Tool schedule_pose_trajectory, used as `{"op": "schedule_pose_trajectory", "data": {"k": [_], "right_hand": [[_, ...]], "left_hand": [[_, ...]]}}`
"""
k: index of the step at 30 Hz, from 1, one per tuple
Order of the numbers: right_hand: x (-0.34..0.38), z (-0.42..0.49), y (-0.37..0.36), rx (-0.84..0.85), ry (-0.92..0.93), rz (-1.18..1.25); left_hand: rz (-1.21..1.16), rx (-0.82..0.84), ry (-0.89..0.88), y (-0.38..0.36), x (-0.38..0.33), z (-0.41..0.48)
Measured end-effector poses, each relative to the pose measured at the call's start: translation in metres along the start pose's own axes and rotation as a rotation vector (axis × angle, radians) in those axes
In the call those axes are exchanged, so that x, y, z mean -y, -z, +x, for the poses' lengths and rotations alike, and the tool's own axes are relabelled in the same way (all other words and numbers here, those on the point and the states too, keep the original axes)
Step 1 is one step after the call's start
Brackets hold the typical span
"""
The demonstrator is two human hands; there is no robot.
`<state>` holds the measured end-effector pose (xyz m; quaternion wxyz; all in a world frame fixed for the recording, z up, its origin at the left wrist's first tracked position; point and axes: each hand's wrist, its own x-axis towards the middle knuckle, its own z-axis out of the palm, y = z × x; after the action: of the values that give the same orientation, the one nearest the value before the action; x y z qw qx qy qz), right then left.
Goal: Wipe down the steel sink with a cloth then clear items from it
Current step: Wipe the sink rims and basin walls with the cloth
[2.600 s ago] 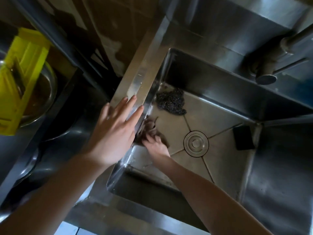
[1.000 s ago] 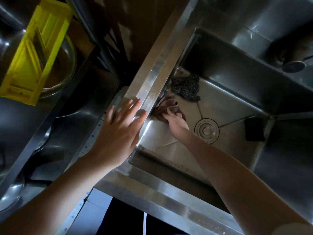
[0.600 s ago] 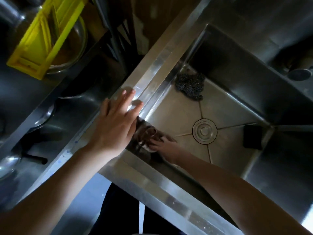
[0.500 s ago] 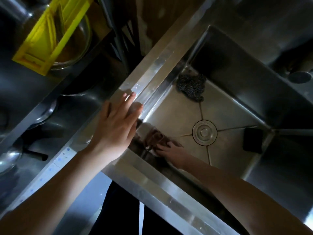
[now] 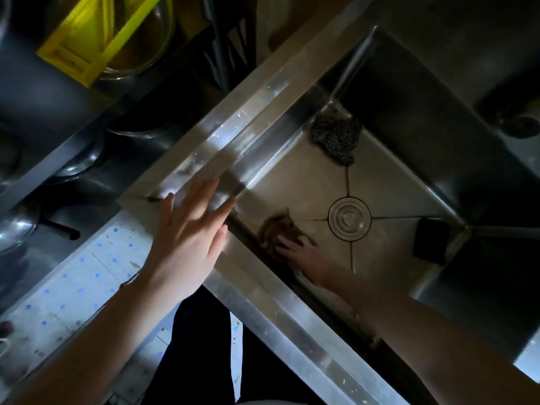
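"Two hands show. Where is the left hand [image 5: 190,238]?"

"It lies flat on the near left corner of the sink [image 5: 242,124], on the rim. Its grip is spread, with straight fingers, and it holds nothing."

"And the right hand [image 5: 304,255]?"

"It is down inside the sink. Its fingers lie flat on the brown cloth [image 5: 274,228] and press it on the sink floor, close to the near wall. That grip is spread too, not pinching."

"What else is in the sink?"

"A dark wire scrubber [image 5: 336,138] sits in the far corner. A black sponge [image 5: 429,241] lies at the right side of the floor. The round drain [image 5: 349,219] is in the middle, between the cloth and the sponge."

"And outside it?"

"A yellow rack [image 5: 96,33] rests on a bowl [image 5: 157,45], well apart from the sink."
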<state>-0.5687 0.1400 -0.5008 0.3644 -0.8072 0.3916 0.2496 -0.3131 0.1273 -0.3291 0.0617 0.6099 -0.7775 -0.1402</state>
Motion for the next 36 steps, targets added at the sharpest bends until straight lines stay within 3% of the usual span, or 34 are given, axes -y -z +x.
{"op": "schedule_pose_trajectory", "data": {"k": [5,9,14,18,22,36], "right_hand": [[0.028,0.067,0.048,-0.077,-0.018,-0.109],[0.033,0.065,0.052,-0.154,0.089,-0.204],[0.014,0.022,0.014,-0.036,0.019,-0.022],[-0.012,-0.023,-0.022,0.087,-0.01,-0.012],[-0.018,-0.04,-0.039,0.094,-0.006,-0.085],[0.028,0.099,0.043,-0.082,0.155,-0.444]], "left_hand": [[0.001,0.011,0.01,-0.004,-0.011,-0.015],[-0.025,0.037,0.0,-0.011,-0.014,-0.021],[-0.055,0.037,-0.028,-0.016,-0.011,-0.02],[-0.061,0.083,-0.048,-0.013,-0.008,-0.022],[-0.06,0.088,-0.029,-0.006,-0.001,-0.026],[-0.045,0.065,0.054,0.012,0.018,-0.022]]}}
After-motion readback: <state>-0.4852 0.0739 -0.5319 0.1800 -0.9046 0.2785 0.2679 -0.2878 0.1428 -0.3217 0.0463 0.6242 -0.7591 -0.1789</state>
